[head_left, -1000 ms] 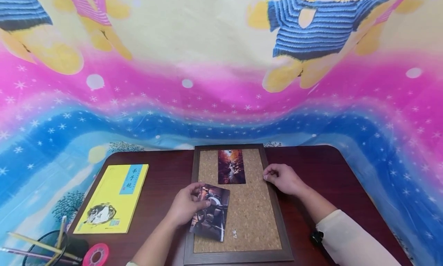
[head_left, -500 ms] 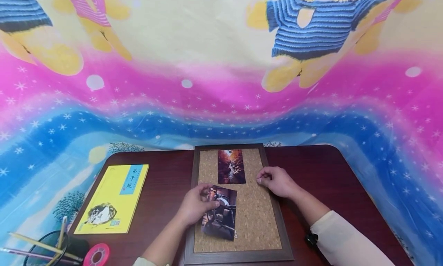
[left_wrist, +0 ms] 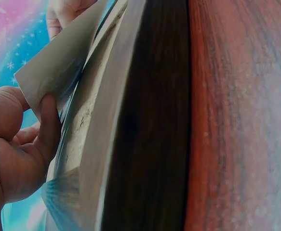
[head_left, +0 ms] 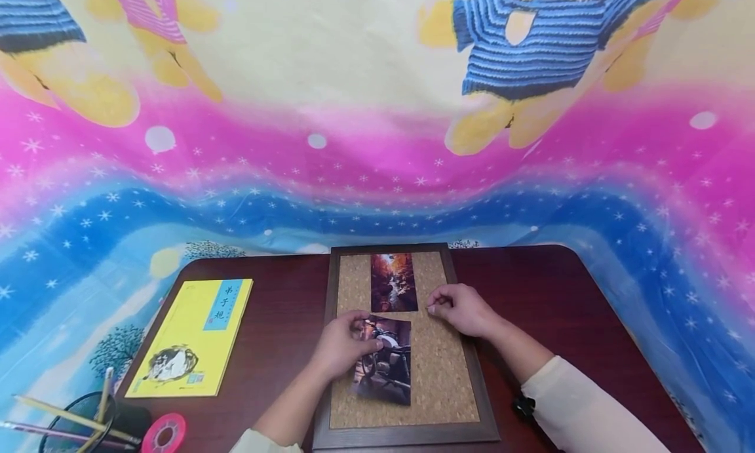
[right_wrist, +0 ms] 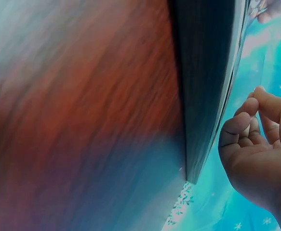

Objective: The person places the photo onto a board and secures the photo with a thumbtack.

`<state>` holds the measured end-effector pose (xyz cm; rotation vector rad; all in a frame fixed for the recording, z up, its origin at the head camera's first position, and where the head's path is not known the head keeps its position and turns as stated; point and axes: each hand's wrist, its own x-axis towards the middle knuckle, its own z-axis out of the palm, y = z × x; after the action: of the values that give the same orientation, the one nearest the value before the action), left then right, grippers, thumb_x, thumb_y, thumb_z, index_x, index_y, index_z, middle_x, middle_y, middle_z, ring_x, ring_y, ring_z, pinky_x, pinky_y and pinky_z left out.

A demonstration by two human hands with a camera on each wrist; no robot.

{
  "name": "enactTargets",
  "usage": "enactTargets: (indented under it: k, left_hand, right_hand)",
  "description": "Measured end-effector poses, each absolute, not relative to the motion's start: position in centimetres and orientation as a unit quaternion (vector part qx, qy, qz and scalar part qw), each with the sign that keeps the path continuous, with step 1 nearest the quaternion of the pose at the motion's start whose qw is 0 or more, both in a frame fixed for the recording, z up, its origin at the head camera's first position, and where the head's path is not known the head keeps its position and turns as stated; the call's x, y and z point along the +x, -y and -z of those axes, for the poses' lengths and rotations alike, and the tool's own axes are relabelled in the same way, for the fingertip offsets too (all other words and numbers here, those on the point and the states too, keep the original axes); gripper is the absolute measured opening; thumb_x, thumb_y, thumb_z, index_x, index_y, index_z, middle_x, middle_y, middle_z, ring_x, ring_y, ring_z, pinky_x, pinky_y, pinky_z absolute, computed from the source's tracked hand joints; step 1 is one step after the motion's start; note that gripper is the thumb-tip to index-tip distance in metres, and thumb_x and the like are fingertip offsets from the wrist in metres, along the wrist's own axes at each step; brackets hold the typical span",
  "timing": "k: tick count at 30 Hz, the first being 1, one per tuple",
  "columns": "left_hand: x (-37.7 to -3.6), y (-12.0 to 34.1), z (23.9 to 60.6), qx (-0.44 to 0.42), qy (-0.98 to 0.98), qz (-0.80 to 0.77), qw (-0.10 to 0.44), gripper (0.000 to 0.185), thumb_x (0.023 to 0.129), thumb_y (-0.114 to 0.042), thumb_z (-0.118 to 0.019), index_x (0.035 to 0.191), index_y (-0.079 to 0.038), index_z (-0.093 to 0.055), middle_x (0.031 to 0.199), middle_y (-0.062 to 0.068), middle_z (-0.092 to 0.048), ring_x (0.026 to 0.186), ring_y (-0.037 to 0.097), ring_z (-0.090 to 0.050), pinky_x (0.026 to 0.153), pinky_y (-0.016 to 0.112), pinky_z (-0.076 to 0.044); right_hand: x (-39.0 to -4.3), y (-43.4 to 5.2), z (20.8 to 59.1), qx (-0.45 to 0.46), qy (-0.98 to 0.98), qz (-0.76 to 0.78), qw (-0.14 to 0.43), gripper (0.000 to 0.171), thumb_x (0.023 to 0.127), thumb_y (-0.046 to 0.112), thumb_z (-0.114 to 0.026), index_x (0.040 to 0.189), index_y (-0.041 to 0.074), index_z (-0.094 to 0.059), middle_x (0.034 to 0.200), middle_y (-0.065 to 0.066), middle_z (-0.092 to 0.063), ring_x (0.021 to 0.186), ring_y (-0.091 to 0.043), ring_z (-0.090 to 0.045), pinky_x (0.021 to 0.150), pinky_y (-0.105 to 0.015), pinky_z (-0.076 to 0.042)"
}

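In the head view my left hand (head_left: 341, 345) pinches a photo print (head_left: 390, 368) of a motorcycle along its left side, thumb on the picture face. The print overlaps the middle of a framed cork board (head_left: 442, 387). From the left wrist view the print's plain back (left_wrist: 58, 62) shows, bent and tilted over the board's edge. Just above it, a second photo print (head_left: 393, 286), of an autumn stream, lies at the board's top. My right hand (head_left: 463, 311) is over the board's right side, thumb and forefinger tips together on a tiny pale thing (right_wrist: 254, 89), its kind too small to tell.
On the dark red table (head_left: 531, 282), a yellow book (head_left: 194, 338) lies to the left. A black mesh pen cup (head_left: 126, 420) with several pencils and a pink tape roll (head_left: 163, 434) stand front left. Patterned cloth (head_left: 377, 145) hangs behind.
My left hand has brought the motorcycle print rightward over the cork and straightened it; it now covers small clear bits on the board. My right hand has moved left toward the prints.
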<state>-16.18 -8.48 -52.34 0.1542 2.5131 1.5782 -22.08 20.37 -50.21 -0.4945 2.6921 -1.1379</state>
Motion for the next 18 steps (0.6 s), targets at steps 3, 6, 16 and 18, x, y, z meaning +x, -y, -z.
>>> enactTargets:
  k: [3, 6, 16, 18]
  left_hand:
    - [-16.3, 8.1, 52.4, 0.053, -0.850, -0.517, 0.082, 0.065, 0.069, -0.028, -0.086, 0.125, -0.006, -0.060, 0.099, 0.004, -0.064, 0.073, 0.013, -0.059, 0.062, 0.028, -0.052]
    - [-16.4, 7.7, 52.3, 0.057, -0.862, -0.499, 0.072, 0.063, 0.070, -0.029, -0.086, 0.123, -0.007, -0.061, 0.100, 0.004, -0.066, 0.073, 0.012, -0.059, 0.063, 0.028, -0.051]
    - [-16.7, 6.7, 52.0, 0.073, -0.884, -0.458, 0.054, 0.060, 0.071, -0.027, -0.085, 0.122, -0.006, -0.063, 0.095, 0.003, -0.068, 0.071, 0.009, -0.058, 0.061, 0.026, -0.050]
    - [-16.7, 6.6, 52.0, 0.076, -0.887, -0.453, 0.052, 0.060, 0.070, -0.027, -0.085, 0.122, -0.006, -0.062, 0.093, 0.001, -0.067, 0.070, 0.008, -0.058, 0.061, 0.026, -0.050]
  right_hand:
    - [-22.0, -19.8, 50.0, -0.176, -0.901, 0.384, 0.095, 0.005, 0.088, 0.016, -0.070, 0.093, 0.014, -0.071, 0.083, 0.007, -0.067, 0.077, -0.010, -0.061, 0.070, -0.027, -0.051]
    - [-21.9, -19.0, 49.8, -0.187, -0.899, 0.383, 0.099, 0.005, 0.089, 0.015, -0.069, 0.093, 0.015, -0.071, 0.082, 0.007, -0.067, 0.077, -0.009, -0.061, 0.070, -0.026, -0.051]
    - [-21.8, -16.7, 49.8, -0.222, -0.898, 0.363, 0.111, 0.004, 0.087, 0.016, -0.071, 0.091, 0.016, -0.071, 0.078, 0.011, -0.065, 0.073, -0.006, -0.061, 0.069, -0.026, -0.050]
    - [-21.9, -16.3, 49.9, -0.226, -0.898, 0.359, 0.115, 0.004, 0.087, 0.016, -0.072, 0.091, 0.015, -0.071, 0.077, 0.010, -0.066, 0.072, -0.006, -0.061, 0.069, -0.026, -0.050]
